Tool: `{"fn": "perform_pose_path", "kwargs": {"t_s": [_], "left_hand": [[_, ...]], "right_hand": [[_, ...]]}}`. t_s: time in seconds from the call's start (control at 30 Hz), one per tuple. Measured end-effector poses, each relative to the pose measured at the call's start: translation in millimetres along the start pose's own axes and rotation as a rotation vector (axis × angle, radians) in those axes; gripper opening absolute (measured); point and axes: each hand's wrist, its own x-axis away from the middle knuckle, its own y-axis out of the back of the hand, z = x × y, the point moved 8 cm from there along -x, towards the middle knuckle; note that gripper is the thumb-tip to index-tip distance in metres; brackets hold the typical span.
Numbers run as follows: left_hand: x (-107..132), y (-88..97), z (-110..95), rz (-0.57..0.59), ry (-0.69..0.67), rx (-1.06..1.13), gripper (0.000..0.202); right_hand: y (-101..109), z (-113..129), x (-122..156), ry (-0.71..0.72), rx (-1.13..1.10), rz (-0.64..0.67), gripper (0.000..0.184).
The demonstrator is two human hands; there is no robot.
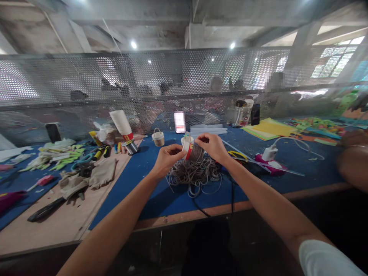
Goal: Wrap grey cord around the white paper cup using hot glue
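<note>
Two bare hands are at work over the middle of the blue-covered worktable (120,195): the left hand (167,158) clamped on the pale end of a tapered white-and-red paper cup (188,148), the right hand (213,147) with thumb and fingertips closed on the band of grey cord (197,154) wound round its other end (whether they pinch one loose strand is too small to tell). Below them, between the worktable's front and far edges, lies a heaped tangle of thin grey cord (195,174), its loops trailing toward the front edge. That slack could knot or snag if a strand is pulled hard. Wound rows might slide down the taper should tension drop, and the paper wall could buckle under too firm a squeeze. Loops may also catch on the curved yellow handles (240,154) just right of the heap.
</note>
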Motion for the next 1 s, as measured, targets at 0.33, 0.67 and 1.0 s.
{"fn": "perform_pose_path", "kwargs": {"t_s": [0.33, 0.67, 1.0], "left_hand": [[0.1, -0.6, 5.4, 0.011, 0.021, 0.03, 0.021], [-2.7, 6.1, 9.2, -0.045, 0.033, -0.009, 0.027], [-4.0, 7.8, 12.5, -0.07, 0.045, 0.081, 0.032]], "right_hand": [[-11.4, -14.4, -3.2, -0.005, -0.042, 0.081, 0.019], [-8.9, -20.3, -2.1, -0.08, -0.247, 0.074, 0.033], [-14.2, -17.7, 12.9, -0.1, -0.312, 0.151, 0.044]]}}
